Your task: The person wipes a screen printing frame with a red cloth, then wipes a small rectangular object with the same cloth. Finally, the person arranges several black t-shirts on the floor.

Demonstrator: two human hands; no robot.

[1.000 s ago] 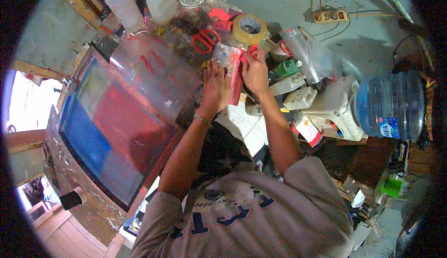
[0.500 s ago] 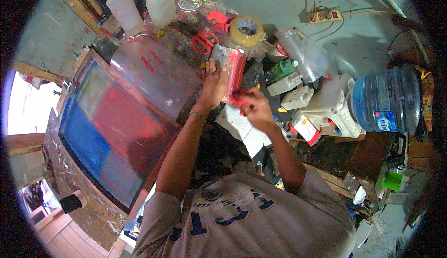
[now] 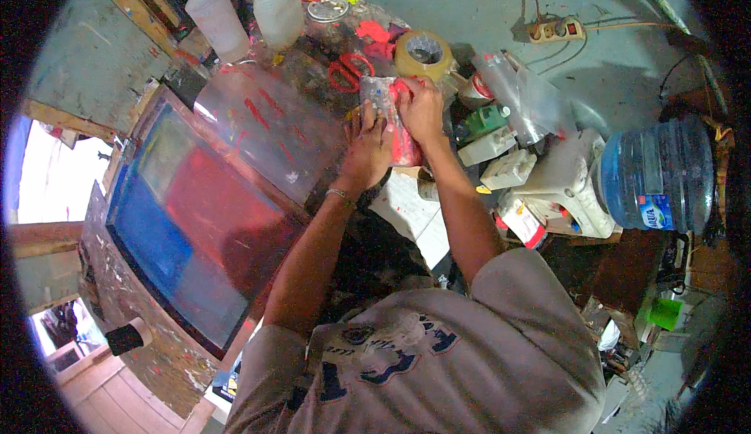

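Note:
Above the worktable is a flat rectangular block (image 3: 379,88), grey and paint-spotted on top, with a red-smeared side. My left hand (image 3: 366,148) holds its left edge, fingers fairly straight along it and the thumb partly hidden. At the block's far right edge, my right hand (image 3: 422,111) is closed on a bright red wad (image 3: 400,90), pressing it against the red side. The wad looks like a paint-stained rag, mostly covered by the fingers. Red-handled scissors (image 3: 350,72) lie just beyond the block. White sheets (image 3: 411,208) lie below my hands.
Left of me is a framed printing screen (image 3: 215,207), with a clear red-streaked sheet (image 3: 262,133) behind it. Two cloudy bottles (image 3: 278,15) and a tape roll (image 3: 423,54) stand at the back. On the right are a green bottle (image 3: 483,122), a white stool (image 3: 575,180) and a large blue water jug (image 3: 657,172).
My right hand has slid the red wad away from me, from the block's near end to its far end. The left hand stays on the block. The whole view has shifted slightly.

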